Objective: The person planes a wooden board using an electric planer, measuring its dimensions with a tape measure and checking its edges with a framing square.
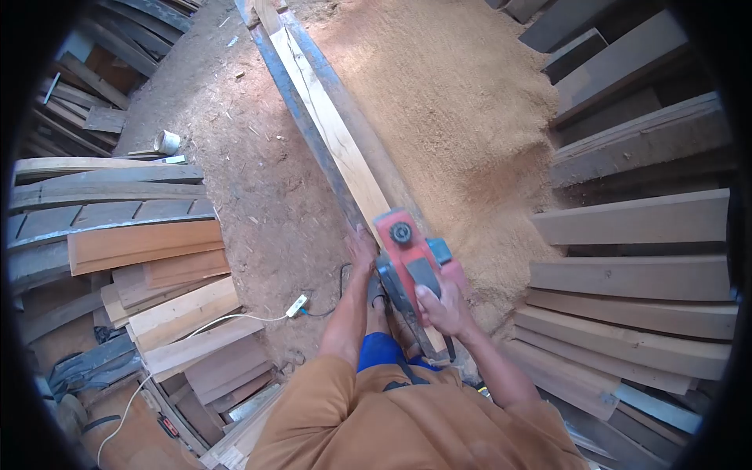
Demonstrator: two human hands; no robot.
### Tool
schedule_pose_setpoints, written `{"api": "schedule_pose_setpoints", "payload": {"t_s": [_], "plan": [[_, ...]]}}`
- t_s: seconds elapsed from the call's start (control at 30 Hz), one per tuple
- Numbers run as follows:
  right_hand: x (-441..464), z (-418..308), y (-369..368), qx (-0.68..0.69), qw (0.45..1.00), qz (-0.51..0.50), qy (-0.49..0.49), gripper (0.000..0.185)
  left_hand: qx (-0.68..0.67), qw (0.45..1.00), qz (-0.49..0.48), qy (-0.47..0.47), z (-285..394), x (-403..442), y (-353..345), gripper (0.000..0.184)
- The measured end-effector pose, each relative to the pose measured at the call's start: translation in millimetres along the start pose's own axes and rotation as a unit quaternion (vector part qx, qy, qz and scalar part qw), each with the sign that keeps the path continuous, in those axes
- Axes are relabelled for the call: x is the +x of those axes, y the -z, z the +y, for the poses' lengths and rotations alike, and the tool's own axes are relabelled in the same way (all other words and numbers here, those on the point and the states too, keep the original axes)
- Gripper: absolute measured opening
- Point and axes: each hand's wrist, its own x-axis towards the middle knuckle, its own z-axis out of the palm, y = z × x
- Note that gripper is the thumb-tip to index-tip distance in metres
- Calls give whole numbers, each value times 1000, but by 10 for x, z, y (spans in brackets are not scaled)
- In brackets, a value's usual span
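Note:
A red power planer point(415, 266) with a black round knob rests over the near part of a long pale wooden board point(337, 133). My right hand point(442, 305) is wrapped round the planer's rear handle. My left hand point(361, 249) is at the left edge of the board, beside the planer's front end; its fingers are partly hidden and what they touch is hard to tell. The board has dark cracks and lies lengthwise on a narrow bluish-grey bench point(301, 117) that runs away from me.
Sawdust point(462, 102) is heaped right of the bench. Stacked planks point(634, 274) stand at the right, more planks point(149, 247) at the left. A white cable joins a power socket block point(296, 305) on the floor at the left. A white bucket point(167, 142) stands farther off.

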Motion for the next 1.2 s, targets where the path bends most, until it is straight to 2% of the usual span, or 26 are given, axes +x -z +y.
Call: {"api": "schedule_pose_setpoints", "payload": {"t_s": [0.1, 0.2, 0.27, 0.3, 0.4, 0.57, 0.6, 0.67, 0.73, 0.9, 1.0, 1.07, 1.13, 1.2], "plan": [[721, -184, -140, -37, 998, 16, 58, 39, -23, 1000, 7, -20, -205, 15, -50, 56], [1476, -531, -273, 17, 999, 11, 46, 38, -5, 1000, 5, -11, -298, 96, -141, 55], [1973, -791, -318, -20, 999, 10, 45, 40, 8, 1000, 5, -6, -311, 143, -177, 54], [2199, -945, -354, -27, 998, 9, 48, 43, 68, 997, 12, 16, -278, 127, -184, 55], [2853, -1359, -433, -50, 998, 0, 42, 55, 49, 997, 65, -18, -322, 131, -260, 54], [3207, -1711, -409, -121, 992, -19, 33, 67, 77, 996, 31, 12, -440, 218, -260, 55], [3164, -1689, -390, -97, 994, -18, 39, 66, 80, 996, 22, 26, -473, 245, -288, 55], [2970, -1536, -405, -52, 997, -16, 52, 69, 74, 997, 24, 30, -443, 248, -318, 57], [2625, -1262, -360, -26, 999, -14, 23, 53, 58, 997, 45, 12, -378, 182, -295, 58], [960, -531, -60, 57, 998, -3, -16, 33, 64, 993, -82, 62, -328, 289, -101, 64], [-96, -64, 189, 138, 985, 81, -71, 29, 83, 976, -175, 98, -412, 353, 151, 74], [-778, 256, 370, 181, 971, 135, -76, 33, -40, 993, -114, 9, -743, 375, 83, 81], [-1443, 529, 483, 190, 954, 214, -94, 37, -174, 980, -99, -11, -236, -51, 360, 83], [-1964, 602, 585, 184, 931, 297, -107, 38, -148, 982, -113, -44, -83, -392, 419, 82]]}}
